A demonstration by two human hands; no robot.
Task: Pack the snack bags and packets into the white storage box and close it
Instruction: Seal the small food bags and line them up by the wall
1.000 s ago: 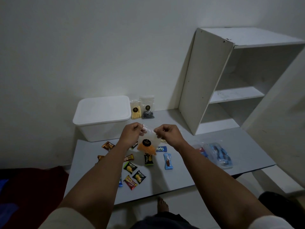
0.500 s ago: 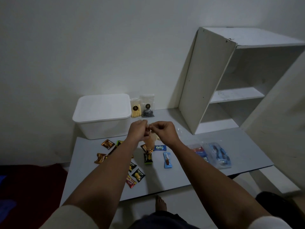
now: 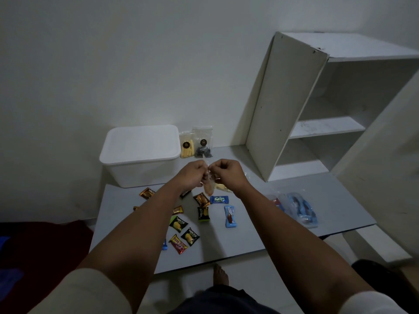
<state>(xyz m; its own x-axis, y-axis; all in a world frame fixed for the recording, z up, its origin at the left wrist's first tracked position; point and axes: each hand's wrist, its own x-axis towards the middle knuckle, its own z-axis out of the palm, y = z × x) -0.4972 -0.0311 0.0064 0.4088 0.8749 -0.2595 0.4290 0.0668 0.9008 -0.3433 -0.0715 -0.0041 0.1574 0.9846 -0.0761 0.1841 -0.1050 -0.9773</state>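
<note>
Both hands are held up over the table, close together, and they pinch the top of a clear snack bag. The left hand has its fingers curled on one side of the bag's top, and the right hand has its fingers curled on the other side. A second ago the hands were apart and the bag hung flat and wide between them, with its black sticker showing. Now the hands almost touch, and the bag hangs narrow and bunched below them. The white box sits at the back left of the table with its lid on, the same as before. Two more bags stand beside it by the wall. Small packets lie on the table under the arms, and they have not moved. A clear pouch lies off to the right.
</note>
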